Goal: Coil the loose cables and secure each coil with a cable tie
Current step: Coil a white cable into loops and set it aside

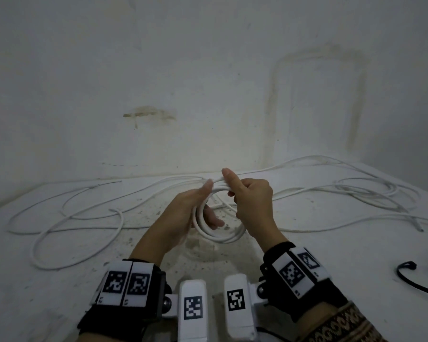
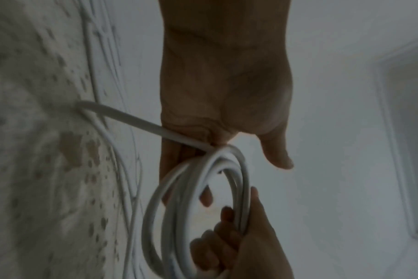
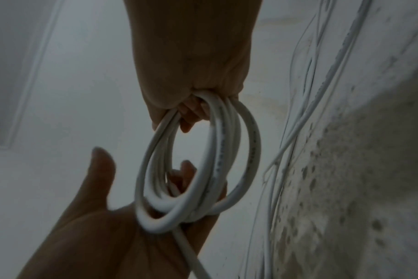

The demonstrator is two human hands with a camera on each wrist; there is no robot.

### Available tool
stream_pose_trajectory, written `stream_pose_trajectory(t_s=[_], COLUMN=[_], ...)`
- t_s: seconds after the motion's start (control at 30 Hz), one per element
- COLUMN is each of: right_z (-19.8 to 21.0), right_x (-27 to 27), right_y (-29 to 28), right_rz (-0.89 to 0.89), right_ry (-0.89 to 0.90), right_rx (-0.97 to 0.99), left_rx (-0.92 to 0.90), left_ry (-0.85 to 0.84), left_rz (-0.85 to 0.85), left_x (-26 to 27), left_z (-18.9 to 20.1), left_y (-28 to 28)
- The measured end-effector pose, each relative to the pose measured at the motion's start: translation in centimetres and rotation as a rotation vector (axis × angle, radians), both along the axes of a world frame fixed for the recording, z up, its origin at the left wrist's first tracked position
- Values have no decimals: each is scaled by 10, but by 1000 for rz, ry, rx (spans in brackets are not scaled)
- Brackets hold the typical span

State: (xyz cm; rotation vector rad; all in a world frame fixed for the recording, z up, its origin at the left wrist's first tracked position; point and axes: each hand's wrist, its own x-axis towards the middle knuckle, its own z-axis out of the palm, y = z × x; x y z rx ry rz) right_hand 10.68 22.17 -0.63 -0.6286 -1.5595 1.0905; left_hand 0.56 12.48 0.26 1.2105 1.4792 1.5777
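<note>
Here, mid-frame, the right hand [image 1: 253, 206] grips the white cable coil [image 1: 216, 234]; the left hand [image 1: 185, 213], fingers spread, steadies it inside.

White cable [image 1: 218, 233] part-coiled, rest loose

Dim flat light, head view brightest mid-frame, edges bowed, wrist views dark, grainy, motion-blurred
</note>
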Motion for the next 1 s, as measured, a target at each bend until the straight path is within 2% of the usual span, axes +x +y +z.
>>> stream_pose_trajectory(t_s=[0.1,0.3,0.47,0.6,0.67,0.73,0.87,0.93,1.0], right_z=[-4,-4,-3,1,3,4,0,-3,-4], right_x=[-4,-6,-7,-4,-3,0,2,-5,-11], right_y=[-1,-3,-7,-9,-8,-10,-24,-30,-31], right_rz=[-6,95,144,293,233,223,595,714,715], right_ry=[-27,-132,-251,-109,-76,-212,-772,-874,-815], right_rx=[5,21,159,-38,-138,-254,-427,-487,-587], left_rx=[9,-15,-74,40,148,257,429,473,493], left_ry=[-38,-270,-229,-257,-377,-534,-729,-781,-811], left_rz=[41,6,160,300,357,371,343,335,342], left_x=[1,-6,-9,-4,-4,-8,-8,-3,0], left_z=[-2,-1,2,5,10,15,21,22,22], left_y=[3,3,2,4,3,1,-3,-2,-1])
